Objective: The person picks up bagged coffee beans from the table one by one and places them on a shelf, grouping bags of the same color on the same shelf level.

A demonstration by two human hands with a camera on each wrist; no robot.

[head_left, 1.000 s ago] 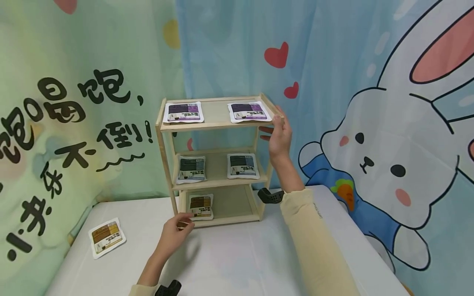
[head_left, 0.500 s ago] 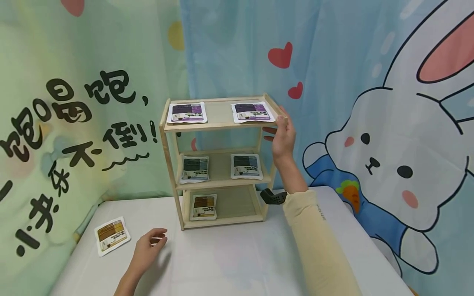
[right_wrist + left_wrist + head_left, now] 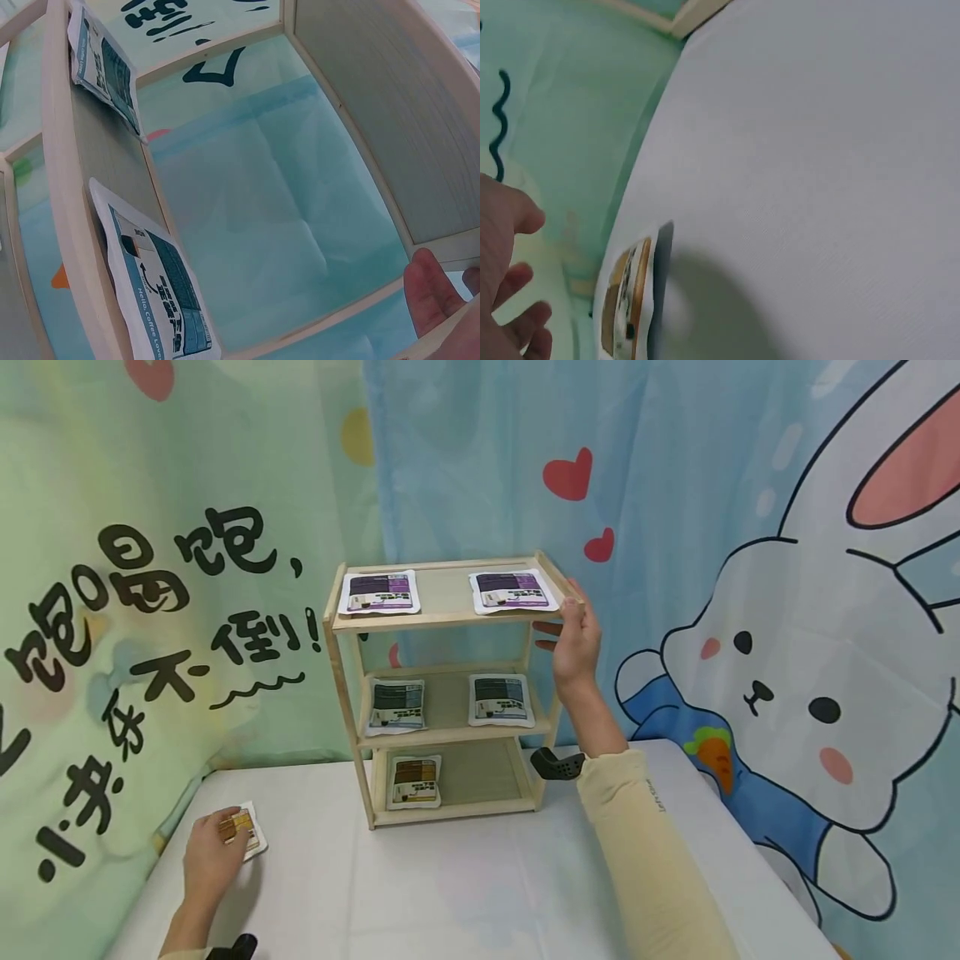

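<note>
In the head view my left hand (image 3: 210,862) is over a flat white coffee packet with a brown-yellow label (image 3: 255,837) at the table's left side. The left wrist view shows loosely bent fingers, with a gap between them and this packet (image 3: 630,304). My right hand (image 3: 576,647) grips the upper right side of a three-tier wooden shelf (image 3: 442,621); its fingertips (image 3: 424,289) show at the frame in the right wrist view. Two purple-labelled packets (image 3: 380,592) lie on top. Two blue-green packets (image 3: 501,699) occupy the middle tier, and one brown-yellow packet (image 3: 415,782) the bottom left.
The shelf stands towards the back of a table with a white cloth (image 3: 450,885). Behind it hangs a printed curtain (image 3: 465,460) with hearts, black lettering and a cartoon rabbit (image 3: 780,693).
My left hand has moved from the shelf's bottom left corner leftwards to the packet on the table. The right hand has stayed at the shelf's side.
</note>
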